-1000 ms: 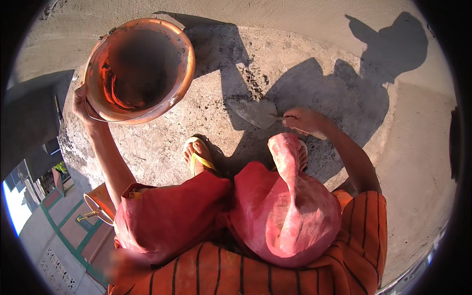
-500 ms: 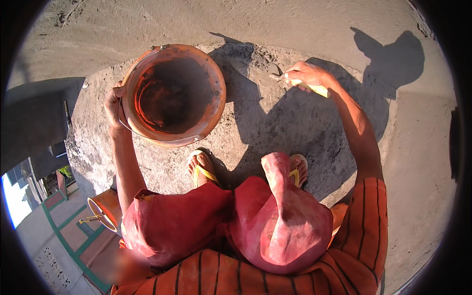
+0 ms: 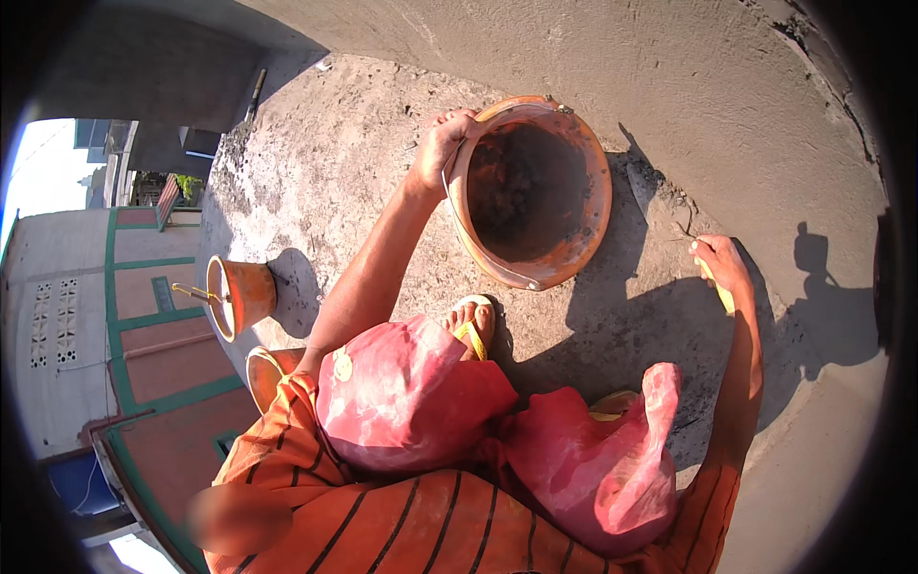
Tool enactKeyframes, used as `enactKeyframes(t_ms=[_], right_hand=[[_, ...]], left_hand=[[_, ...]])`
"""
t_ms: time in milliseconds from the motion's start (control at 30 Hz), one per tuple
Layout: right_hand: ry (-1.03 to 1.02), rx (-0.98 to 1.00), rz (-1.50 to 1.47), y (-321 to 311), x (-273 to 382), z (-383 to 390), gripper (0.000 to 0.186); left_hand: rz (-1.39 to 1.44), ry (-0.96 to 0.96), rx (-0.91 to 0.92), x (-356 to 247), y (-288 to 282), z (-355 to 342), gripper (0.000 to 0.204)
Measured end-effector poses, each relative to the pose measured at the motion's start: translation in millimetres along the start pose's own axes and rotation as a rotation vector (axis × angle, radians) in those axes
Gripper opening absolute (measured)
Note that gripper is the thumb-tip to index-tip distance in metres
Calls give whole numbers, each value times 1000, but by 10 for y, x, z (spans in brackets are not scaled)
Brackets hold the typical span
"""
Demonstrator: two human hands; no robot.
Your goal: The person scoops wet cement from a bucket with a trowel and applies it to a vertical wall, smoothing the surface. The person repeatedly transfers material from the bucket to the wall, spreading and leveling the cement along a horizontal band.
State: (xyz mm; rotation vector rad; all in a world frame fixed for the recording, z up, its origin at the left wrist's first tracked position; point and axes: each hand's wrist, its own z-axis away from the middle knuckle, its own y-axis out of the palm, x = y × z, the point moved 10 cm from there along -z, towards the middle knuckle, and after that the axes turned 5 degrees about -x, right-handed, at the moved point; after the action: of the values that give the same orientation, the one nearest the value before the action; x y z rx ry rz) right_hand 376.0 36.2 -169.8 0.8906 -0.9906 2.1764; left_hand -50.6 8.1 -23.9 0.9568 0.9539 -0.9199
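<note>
At my far left a building front [image 3: 167, 349] with green trim and reddish panels fills the edge of my view. Nearer, an orange pail [image 3: 256, 297] with a yellow cord [image 3: 191, 290] across its mouth sits at the concrete's edge, throwing a shadow beside it. A second orange container [image 3: 263, 381] shows just below, partly covered by my forearm and striped sleeve [image 3: 273, 430]. Further up, a thin stick [image 3: 256, 94] leans near the shaded wall.

My left hand [image 3: 443, 153] is clamped on the rim of the big orange bucket [image 3: 601, 182], which is in front of me, its mouth turned towards me and dark, lumpy mix [image 3: 526, 187] inside. Its wire handle [image 3: 492, 256] hangs along the near side. Below it are my sandalled foot [image 3: 470, 323] and my knees in red trousers [image 3: 421, 383], between my body and the bucket.

To the right, my right hand [image 3: 719, 266] is closed round the yellow handle of a trowel [image 3: 729, 302]; I cannot make out its blade clearly against the concrete. Just beyond, the plastered wall [image 3: 688, 96] curves round, bounding the space behind the bucket and beside my right arm.
</note>
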Motion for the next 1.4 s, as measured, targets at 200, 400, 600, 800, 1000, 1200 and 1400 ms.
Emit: enactKeyframes(t_ms=[200,400,600,800,1000,1200,1400], right_hand=[[-217,-245,253,51,626,315,25],[-610,-339,308,851,1457,974,36],[-459,-435,162,911,1319,803,34],[17,158,-635,1427,545,208,36],[73,-35,-598,1029,108,232,33],[-229,-183,341,358,979,996,37],[-515,-282,1057,1150,1916,365,19]], left_hand=[[-1,-18,38,-28,-5,44,10],[173,-45,55,82,-75,24,9],[249,-99,97,79,-361,-37,16],[575,-164,247,158,-932,152,63],[434,-136,256,108,-632,6,35],[-10,-47,119,58,39,-43,12],[-438,12,298,169,986,132,27]])
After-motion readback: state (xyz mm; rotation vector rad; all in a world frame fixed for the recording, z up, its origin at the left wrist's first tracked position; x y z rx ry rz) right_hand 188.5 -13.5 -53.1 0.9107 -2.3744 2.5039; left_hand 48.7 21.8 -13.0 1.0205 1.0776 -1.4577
